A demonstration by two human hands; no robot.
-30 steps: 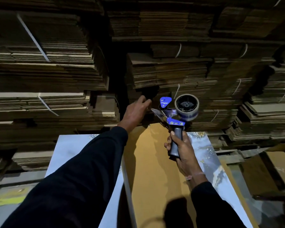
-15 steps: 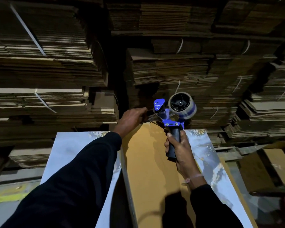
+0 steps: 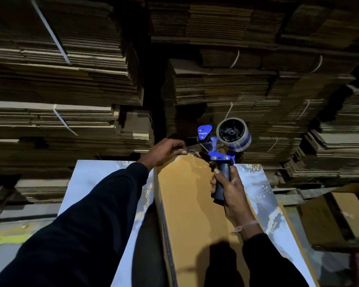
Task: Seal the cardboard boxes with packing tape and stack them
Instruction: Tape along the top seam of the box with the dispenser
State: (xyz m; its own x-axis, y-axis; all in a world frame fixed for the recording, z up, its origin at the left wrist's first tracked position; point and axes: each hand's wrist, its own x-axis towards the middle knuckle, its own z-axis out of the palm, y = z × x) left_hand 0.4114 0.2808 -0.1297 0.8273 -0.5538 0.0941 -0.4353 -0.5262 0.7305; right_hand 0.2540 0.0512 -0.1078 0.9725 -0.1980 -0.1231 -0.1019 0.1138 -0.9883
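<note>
A long brown cardboard box point(image 3: 193, 204) lies on a pale marbled table point(image 3: 95, 183), running away from me. My right hand point(image 3: 226, 189) grips the black handle of a blue tape dispenser point(image 3: 218, 148), which carries a roll of clear tape point(image 3: 234, 134) and sits at the box's far end. My left hand point(image 3: 166, 151) reaches to the far left corner of the box, fingers curled and pinching the loose tape end against the edge. The far face of the box is hidden.
Tall stacks of flattened, strapped cardboard point(image 3: 60, 79) wall the space behind and to both sides. An open brown box point(image 3: 340, 214) stands at the right, lower than the table. Grey floor with a yellow mark point(image 3: 6, 239) shows at the left.
My left hand has dropped from above the box's far end onto its corner, fingers curling on the tape end. The dispenser has come down closer to the box edge.
</note>
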